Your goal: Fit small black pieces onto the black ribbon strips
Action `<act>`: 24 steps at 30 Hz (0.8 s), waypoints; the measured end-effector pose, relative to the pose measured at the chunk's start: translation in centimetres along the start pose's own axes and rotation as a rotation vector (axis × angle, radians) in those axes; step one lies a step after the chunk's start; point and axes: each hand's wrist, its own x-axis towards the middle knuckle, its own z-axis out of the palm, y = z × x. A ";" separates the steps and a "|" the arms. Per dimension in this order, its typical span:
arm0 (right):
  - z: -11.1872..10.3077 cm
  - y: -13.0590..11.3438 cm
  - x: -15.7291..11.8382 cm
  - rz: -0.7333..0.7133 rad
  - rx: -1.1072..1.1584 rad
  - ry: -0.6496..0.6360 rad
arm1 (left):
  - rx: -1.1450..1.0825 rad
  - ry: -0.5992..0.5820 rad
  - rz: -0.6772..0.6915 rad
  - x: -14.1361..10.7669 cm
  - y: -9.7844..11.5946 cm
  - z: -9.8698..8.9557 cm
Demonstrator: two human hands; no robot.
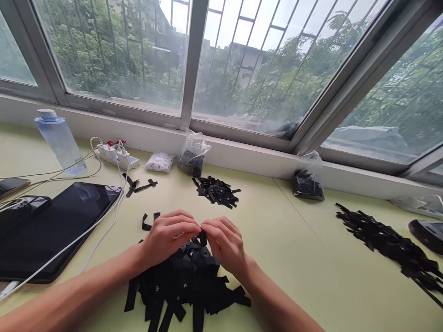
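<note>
Just above a heap of black fabric strips [187, 286], my two hands meet fingertip to fingertip. Between them hangs a short black fabric strip [203, 237], its upper end pinched. My left hand [173, 233] is closed, thumb and fingers at the strip's top edge. My right hand [224, 242] is closed on the same strip from the other side. Some strips in the heap carry small white letter marks. The fingertips hide the strip's upper end. A curled black strip [146, 222] lies beside my left hand.
Beyond my hands lies a smaller pile of black strips [218, 190], with a long pile [387, 240] at right. Clear bags [192, 159] stand by the window sill. At left are a tablet [69, 226], white cables, a power strip [117, 156] and a water bottle [60, 140].
</note>
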 end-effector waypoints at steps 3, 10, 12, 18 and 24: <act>0.0 0.0 -0.1 -0.005 0.024 0.008 | -0.002 0.001 0.003 0.1 0.2 0.0; -0.4 0.2 -0.2 -0.082 -0.013 -0.013 | 0.001 -0.010 0.022 0.2 0.3 -0.1; -0.7 0.2 -0.3 -0.107 -0.036 -0.037 | -0.002 -0.014 0.026 0.2 0.3 0.0; -1.4 0.4 -0.3 -0.207 -0.067 -0.039 | -0.014 0.025 0.049 0.2 0.7 0.3; -2.2 -0.1 0.8 -0.290 -0.074 -0.025 | -0.033 0.024 0.097 0.2 1.1 0.0</act>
